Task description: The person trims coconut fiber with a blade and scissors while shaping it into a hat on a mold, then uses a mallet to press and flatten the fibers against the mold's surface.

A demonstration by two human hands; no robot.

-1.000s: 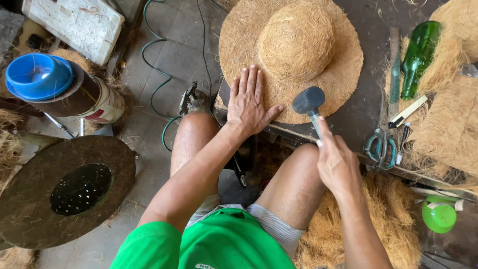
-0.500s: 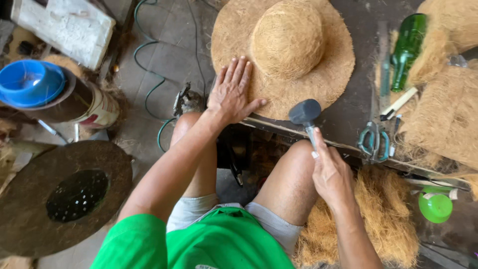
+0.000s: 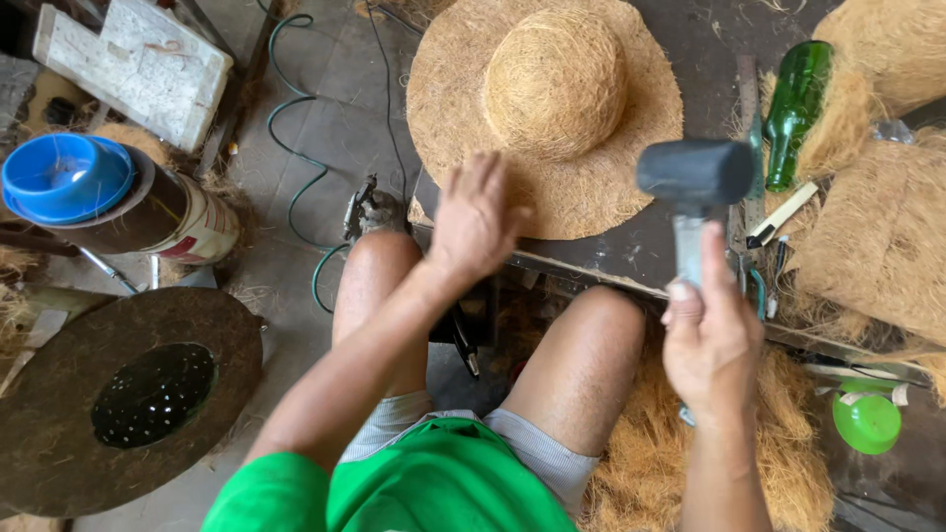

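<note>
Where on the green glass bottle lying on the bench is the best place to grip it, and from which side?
Grip the green bottle around its wide body, from above. It lies flat, the body up top and bare; tools crowd the thin neck end below.

hat on table; bottle right.

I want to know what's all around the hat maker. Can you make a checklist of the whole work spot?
Surface: dark workbench, fibre scraps on it.
Job's things: fibre hat lies flat on the bench; black-headed mallet is raised.
Clutter: green bottle, scissors, loose fibre piles.
Grippers: left hand open over the brim; right hand grips the mallet's handle.
Cables: green hose across the floor.
Surroundings: blue bowl on a can, round perforated mould, small green bowl.
</note>
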